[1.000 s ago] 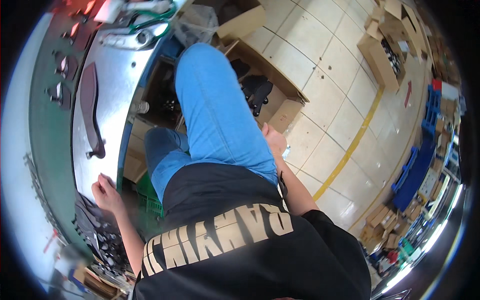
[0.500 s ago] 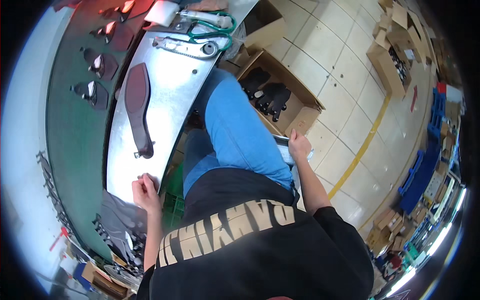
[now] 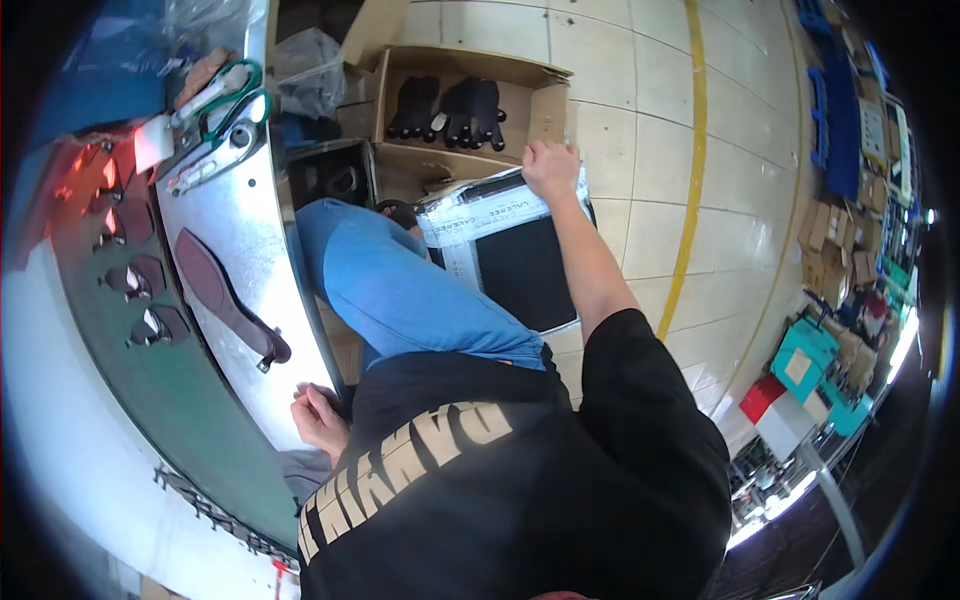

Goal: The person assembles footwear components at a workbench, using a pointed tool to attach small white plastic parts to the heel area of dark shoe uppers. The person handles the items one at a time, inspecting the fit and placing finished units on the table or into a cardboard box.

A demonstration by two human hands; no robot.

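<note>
My right hand (image 3: 552,172) is closed over the near end flap of an open cardboard box (image 3: 478,62), its fingers wrapped round the edge. Inside that box lie several black shoe parts (image 3: 468,112) with small shiny ends. My left hand (image 3: 320,420) is curled closed at the near edge of the metal worktop (image 3: 285,270); the inside of its grip is hidden. Beyond it on the worktop lies a dark maroon shoe insole (image 3: 203,272), long and narrow at the waist, with a small black piece and a metal bit at the heel end.
On the left, a green conveyor belt (image 3: 110,355) carries several dark shoe parts (image 3: 158,325). Pale hand tools (image 3: 220,150) with a green cord lie at the worktop's far end. A black seat wrapped in printed tape (image 3: 530,265) stands beside my leg. Yellow tape (image 3: 690,210) marks the tiled floor.
My view has turned to the right, and the box and more of the seat now show. My right arm reaches farther forward over the seat. My left hand stays closed by the worktop edge.
</note>
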